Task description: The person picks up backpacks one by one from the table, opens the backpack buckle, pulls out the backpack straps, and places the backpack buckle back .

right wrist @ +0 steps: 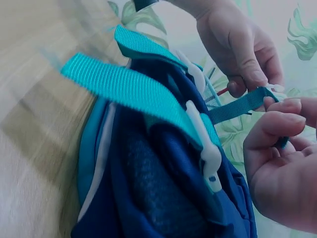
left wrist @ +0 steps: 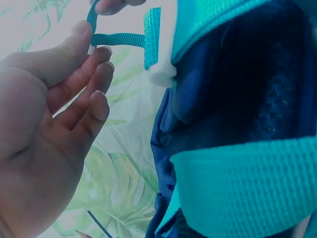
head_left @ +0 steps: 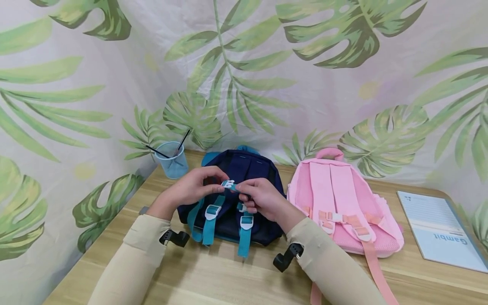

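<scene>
A navy backpack point(head_left: 238, 166) with teal straps lies on the table, its shoulder-strap side facing up. Above it, both hands work at a small white buckle point(head_left: 228, 184). My left hand point(head_left: 196, 185) pinches the buckle's side between thumb and fingers. From the other side, my right hand point(head_left: 263, 197) pinches the teal webbing point(right wrist: 240, 106) where it meets the buckle; its other fingers are curled. Closer to me, two teal strap ends hang from white adjusters point(head_left: 212, 212) on the shoulder straps. In the left wrist view, part of the right hand is cut off at the top edge.
A pink backpack point(head_left: 345, 186) lies right of the navy one, its straps trailing toward the front. A blue mesh cup point(head_left: 175, 167) with dark pencils stands at the back left. At the far right lies a light blue notebook point(head_left: 442, 224). Leaf-patterned cloth hangs behind.
</scene>
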`<state>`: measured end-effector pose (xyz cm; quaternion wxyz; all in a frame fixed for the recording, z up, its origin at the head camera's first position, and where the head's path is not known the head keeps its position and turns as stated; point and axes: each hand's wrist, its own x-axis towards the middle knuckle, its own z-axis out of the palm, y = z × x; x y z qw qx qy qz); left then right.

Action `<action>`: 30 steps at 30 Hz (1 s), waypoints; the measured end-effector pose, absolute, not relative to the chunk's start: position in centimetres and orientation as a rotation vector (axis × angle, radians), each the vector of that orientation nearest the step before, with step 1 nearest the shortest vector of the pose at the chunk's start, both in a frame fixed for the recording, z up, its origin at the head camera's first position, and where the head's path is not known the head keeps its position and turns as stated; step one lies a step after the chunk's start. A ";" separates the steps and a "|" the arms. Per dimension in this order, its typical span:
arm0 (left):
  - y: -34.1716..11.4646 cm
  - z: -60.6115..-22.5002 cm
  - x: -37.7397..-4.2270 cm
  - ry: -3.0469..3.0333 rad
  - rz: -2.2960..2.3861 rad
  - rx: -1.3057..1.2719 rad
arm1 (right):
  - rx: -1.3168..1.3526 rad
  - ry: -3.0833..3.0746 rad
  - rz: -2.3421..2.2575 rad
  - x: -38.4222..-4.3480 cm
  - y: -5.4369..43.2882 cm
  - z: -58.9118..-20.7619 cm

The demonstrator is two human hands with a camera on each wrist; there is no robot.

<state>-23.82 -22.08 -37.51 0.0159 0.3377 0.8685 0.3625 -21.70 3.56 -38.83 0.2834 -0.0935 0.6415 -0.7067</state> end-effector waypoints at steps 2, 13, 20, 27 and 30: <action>-22.2 -37.7 -23.8 2.703 1.131 1.041 | -0.241 1.743 -1.873 -21.7 3.6 -38.9; -22.4 -37.8 -23.7 2.674 1.164 1.037 | -0.200 1.833 -1.821 -21.7 3.4 -39.1; -22.4 -37.7 -23.6 2.659 1.165 1.021 | -0.227 1.819 -1.827 -21.7 3.0 -39.0; -22.2 -37.7 -23.6 2.628 1.185 1.008 | -0.301 1.848 -1.815 -21.8 2.6 -39.1; -22.1 -37.7 -23.6 2.624 1.189 1.018 | -0.329 1.856 -1.811 -21.8 2.5 -39.2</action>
